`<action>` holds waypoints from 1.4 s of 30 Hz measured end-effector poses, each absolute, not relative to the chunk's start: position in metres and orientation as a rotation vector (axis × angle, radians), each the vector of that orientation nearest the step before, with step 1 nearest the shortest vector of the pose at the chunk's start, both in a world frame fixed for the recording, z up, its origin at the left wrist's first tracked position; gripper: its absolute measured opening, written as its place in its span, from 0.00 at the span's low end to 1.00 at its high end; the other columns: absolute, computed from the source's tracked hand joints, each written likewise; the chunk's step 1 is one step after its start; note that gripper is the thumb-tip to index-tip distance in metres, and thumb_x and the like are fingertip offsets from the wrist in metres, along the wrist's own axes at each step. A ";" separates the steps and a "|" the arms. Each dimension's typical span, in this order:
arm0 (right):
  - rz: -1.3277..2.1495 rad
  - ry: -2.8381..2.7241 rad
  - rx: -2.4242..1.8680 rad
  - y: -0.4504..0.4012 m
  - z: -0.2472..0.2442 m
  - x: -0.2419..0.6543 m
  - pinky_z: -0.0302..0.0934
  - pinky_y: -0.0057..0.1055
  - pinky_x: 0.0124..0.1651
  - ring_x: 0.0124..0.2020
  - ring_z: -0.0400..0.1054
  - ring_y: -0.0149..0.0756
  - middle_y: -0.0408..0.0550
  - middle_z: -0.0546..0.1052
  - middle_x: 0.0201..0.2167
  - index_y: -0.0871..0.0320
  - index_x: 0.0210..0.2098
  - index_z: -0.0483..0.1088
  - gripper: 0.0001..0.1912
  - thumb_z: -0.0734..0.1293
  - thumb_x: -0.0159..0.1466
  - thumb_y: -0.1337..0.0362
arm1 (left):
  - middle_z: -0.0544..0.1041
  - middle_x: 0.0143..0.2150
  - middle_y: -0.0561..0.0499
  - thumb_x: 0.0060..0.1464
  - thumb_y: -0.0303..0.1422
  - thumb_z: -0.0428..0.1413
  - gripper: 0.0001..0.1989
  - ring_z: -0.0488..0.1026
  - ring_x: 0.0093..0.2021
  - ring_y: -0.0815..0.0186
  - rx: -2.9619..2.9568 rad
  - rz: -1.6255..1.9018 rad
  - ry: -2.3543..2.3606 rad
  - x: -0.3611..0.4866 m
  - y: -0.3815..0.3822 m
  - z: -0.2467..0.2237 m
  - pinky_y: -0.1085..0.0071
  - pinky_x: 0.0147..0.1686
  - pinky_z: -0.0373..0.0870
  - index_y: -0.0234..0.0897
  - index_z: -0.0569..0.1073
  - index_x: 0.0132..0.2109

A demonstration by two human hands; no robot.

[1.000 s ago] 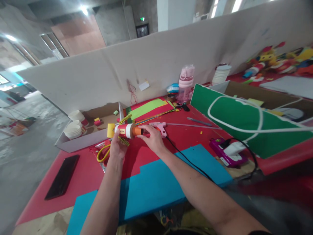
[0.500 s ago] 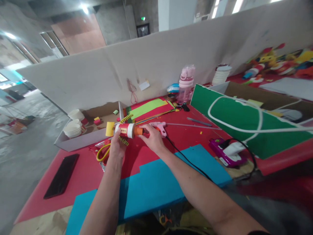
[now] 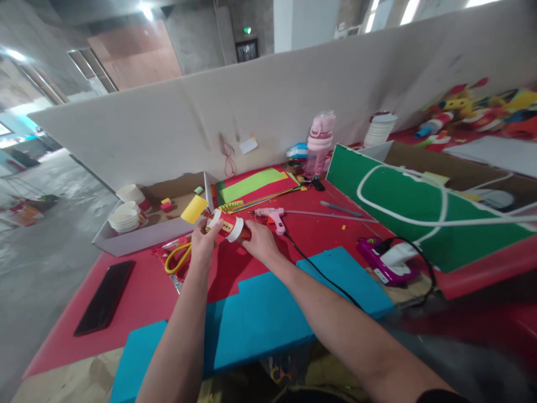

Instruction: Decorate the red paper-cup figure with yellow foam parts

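Between my hands, above the red tabletop, is a paper-cup figure (image 3: 227,225) lying tilted, its red body banded in white. A yellow paper piece (image 3: 194,209) sticks out at its left end, and a coiled yellow paper strip (image 3: 231,206) shows behind it. My left hand (image 3: 203,242) is closed round the left end, thumb on the red side. My right hand (image 3: 260,239) grips the right end, its fingertips partly hidden behind the figure. Just beyond my right hand lies a pink glue gun (image 3: 272,217). Yellow-handled scissors (image 3: 178,258) lie beside my left wrist.
A low box (image 3: 146,238) with white cups stands left, and a black phone (image 3: 104,296) lies nearer. Blue foam sheets (image 3: 260,313) line the front edge. To the right are a purple power strip (image 3: 388,266) and a green-sided box (image 3: 394,207). A pink bottle (image 3: 319,143) stands behind.
The figure has turned, its right end now lower and closer to me. My right hand has moved in round that end, covering most of the orange part that showed before.
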State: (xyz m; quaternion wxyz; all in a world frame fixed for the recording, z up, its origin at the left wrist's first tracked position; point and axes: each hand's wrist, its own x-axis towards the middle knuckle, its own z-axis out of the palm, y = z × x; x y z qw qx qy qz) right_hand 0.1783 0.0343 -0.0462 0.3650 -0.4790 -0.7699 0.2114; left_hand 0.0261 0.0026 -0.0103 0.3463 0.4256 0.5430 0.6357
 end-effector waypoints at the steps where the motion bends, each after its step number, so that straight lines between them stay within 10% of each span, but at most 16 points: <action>1: 0.517 -1.990 -1.250 0.034 -0.047 0.178 0.61 0.40 0.46 0.41 0.70 0.46 0.54 0.77 0.36 0.60 0.41 0.71 0.16 0.71 0.54 0.64 | 0.73 0.29 0.54 0.41 0.42 0.66 0.19 0.64 0.22 0.75 1.136 1.643 1.441 0.028 0.002 -0.010 0.80 0.19 0.58 0.35 0.75 0.38; 12: 0.397 -1.940 -1.383 0.037 -0.064 0.176 0.62 0.40 0.45 0.42 0.68 0.46 0.55 0.75 0.37 0.59 0.36 0.74 0.17 0.75 0.49 0.60 | 0.76 0.31 0.53 0.38 0.35 0.67 0.15 0.71 0.33 0.66 1.402 1.615 1.570 0.033 0.005 -0.019 0.75 0.35 0.67 0.36 0.75 0.35; 21: 0.757 -1.944 -1.203 0.036 -0.058 0.205 0.63 0.41 0.53 0.49 0.70 0.46 0.57 0.76 0.45 0.62 0.50 0.66 0.30 0.64 0.47 0.80 | 0.79 0.39 0.47 0.37 0.39 0.67 0.22 0.74 0.40 0.57 1.653 1.435 1.761 0.052 -0.004 -0.009 0.65 0.43 0.68 0.38 0.76 0.42; 42: 0.991 -1.754 -0.863 0.031 -0.067 0.186 0.64 0.42 0.53 0.53 0.68 0.44 0.56 0.71 0.53 0.57 0.57 0.58 0.31 0.68 0.56 0.62 | 0.80 0.36 0.47 0.39 0.46 0.64 0.26 0.74 0.36 0.58 1.856 1.155 1.685 0.040 0.003 0.000 0.68 0.35 0.67 0.35 0.76 0.43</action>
